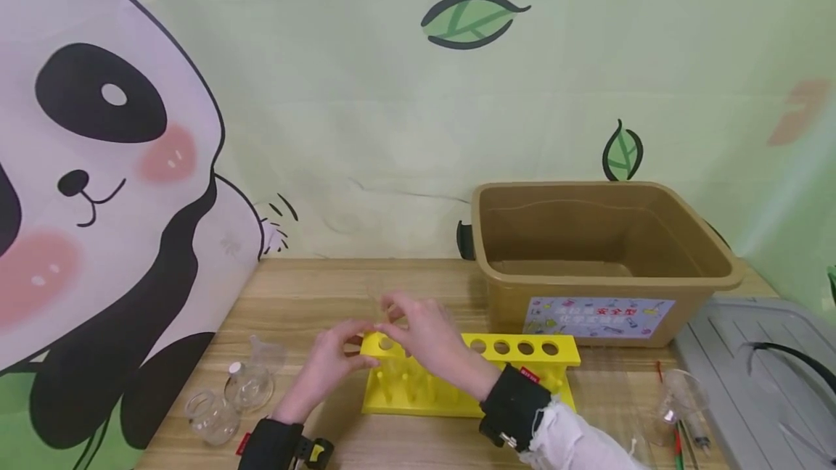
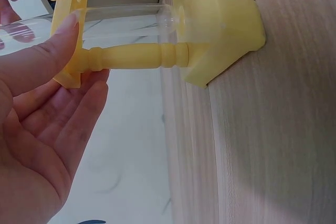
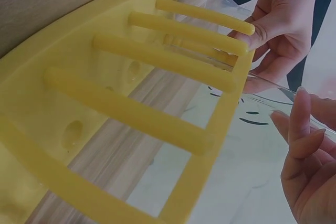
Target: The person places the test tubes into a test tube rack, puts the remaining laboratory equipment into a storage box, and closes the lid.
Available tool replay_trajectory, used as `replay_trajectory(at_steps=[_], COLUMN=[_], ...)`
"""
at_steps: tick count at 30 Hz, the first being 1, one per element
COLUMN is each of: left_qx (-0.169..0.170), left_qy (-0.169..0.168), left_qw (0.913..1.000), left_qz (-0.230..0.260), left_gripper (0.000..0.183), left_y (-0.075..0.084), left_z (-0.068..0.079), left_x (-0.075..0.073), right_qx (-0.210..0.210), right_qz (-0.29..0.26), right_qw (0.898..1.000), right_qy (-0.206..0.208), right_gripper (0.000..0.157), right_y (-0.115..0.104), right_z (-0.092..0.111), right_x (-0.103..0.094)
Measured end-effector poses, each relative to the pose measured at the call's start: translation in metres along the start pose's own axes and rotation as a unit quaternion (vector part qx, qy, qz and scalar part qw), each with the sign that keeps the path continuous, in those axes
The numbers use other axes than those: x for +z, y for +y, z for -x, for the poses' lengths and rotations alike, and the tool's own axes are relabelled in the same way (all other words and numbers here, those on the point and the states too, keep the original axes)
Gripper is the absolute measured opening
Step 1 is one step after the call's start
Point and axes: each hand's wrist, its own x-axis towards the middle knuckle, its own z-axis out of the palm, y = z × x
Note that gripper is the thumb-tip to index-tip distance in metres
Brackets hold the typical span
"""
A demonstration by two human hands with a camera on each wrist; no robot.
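one clear glass tube (image 2: 136,22) stands in the yellow rack (image 1: 418,406), passing through a hole near the left end, its rounded bottom close to the base; whether it sits fully in the hollow there, i cannot tell. its long axis runs upright, about parallel to the rack's pegs, rounded end down, so the mouth should face up. the right hand (image 1: 424,328) holds the tube above the rack in a narrow pinch. the left hand (image 1: 336,354) grips the rack's end, thumb on one side of the top bar and fingers on the other.

if the bottom is off its hollow, letting go could drop or tilt the tube, and pressing harder could crack it. a sideways lean might wedge the glass against the hole's edge and chip it. were the left hand to slacken, the rack might slide on the table (image 1: 313,289).

a round stoppered bottle (image 1: 250,389) and an open jar (image 1: 212,419) stand to the left; the brown bin (image 1: 503,307) is just behind the rack's right part.
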Motion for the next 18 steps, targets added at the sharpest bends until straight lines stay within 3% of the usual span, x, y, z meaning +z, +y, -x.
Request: replay_trajectory(at_steps=[18], left_qx=[-0.009], left_qy=[0.009], left_qw=[0.9999], left_qz=[0.009], left_gripper=[0.043], left_y=[0.0024], left_z=[-0.0009], left_x=[0.0014], right_qx=[0.013], right_qz=[0.039], right_qw=[0.999], right_qy=[-0.011], right_gripper=[0.028], right_y=[0.0051], right_z=[0.0013], right_x=[0.0042])
